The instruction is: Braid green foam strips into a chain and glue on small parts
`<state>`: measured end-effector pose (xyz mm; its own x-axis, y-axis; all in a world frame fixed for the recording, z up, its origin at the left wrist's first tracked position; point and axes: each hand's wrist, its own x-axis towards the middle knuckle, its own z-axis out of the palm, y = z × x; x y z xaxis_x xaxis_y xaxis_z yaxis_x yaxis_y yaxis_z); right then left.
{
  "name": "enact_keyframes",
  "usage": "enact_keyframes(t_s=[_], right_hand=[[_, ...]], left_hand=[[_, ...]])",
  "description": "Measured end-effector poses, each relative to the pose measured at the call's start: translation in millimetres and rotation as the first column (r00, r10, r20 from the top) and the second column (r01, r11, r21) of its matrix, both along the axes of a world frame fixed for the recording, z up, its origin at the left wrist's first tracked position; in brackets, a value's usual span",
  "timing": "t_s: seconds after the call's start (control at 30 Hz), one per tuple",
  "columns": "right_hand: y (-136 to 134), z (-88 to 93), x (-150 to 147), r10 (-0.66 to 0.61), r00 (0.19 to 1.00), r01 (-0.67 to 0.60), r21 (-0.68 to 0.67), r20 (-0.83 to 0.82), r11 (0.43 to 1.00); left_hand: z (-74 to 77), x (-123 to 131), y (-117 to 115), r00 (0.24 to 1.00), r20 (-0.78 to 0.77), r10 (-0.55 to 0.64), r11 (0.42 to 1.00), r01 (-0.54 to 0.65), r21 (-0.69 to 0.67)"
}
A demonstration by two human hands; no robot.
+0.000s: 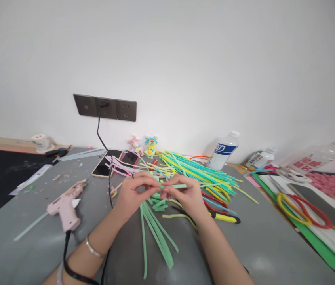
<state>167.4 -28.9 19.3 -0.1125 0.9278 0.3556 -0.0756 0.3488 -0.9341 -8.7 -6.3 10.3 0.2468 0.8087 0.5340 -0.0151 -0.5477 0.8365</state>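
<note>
Between the fingertips of both hands is a green pipe cleaner, its straight end reaching over the fingers on the right. My left hand pinches it at one end. My right hand pinches it close by, and the fingertips of the two hands nearly meet. Below them, straight green pipe cleaners fan out on the grey mat. Some short coiled green pieces lie just under the hands, partly hidden by them.
A pink glue gun lies left, its black cord running to the wall socket. Bundled pipe cleaners, a yellow utility knife and a bottle are right. Scissors lie far right; phones and two small figures are behind.
</note>
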Motion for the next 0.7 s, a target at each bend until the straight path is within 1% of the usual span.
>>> enact_keyframes(t_s=[0.2, 0.37, 0.5, 0.7], right_hand=[[0.3, -1.2, 1.0, 0.041, 0.999, -0.04, 0.011, -0.021, 0.999], [2.5, -1.7, 4.8, 0.043, 0.999, -0.043, 0.012, -0.025, 0.999], [4.9, -1.7, 6.9, 0.053, 0.997, -0.056, -0.051, -0.056, 0.997], [9.8, -4.8, 4.0, 0.047, 0.994, -0.063, -0.174, -0.095, 0.983]], left_hand=[[0.4, -0.2, -0.8, 1.0, -0.002, -0.01, 0.999, 0.01, 0.034], [2.5, -0.3, -1.2, 1.0, -0.001, -0.01, 1.0, 0.01, -0.005], [3.0, -0.7, -0.2, 1.0, -0.013, 0.005, 1.0, -0.005, 0.005], [2.4, -1.7, -0.7, 0.992, -0.077, 0.098, 0.989, -0.088, 0.119]])
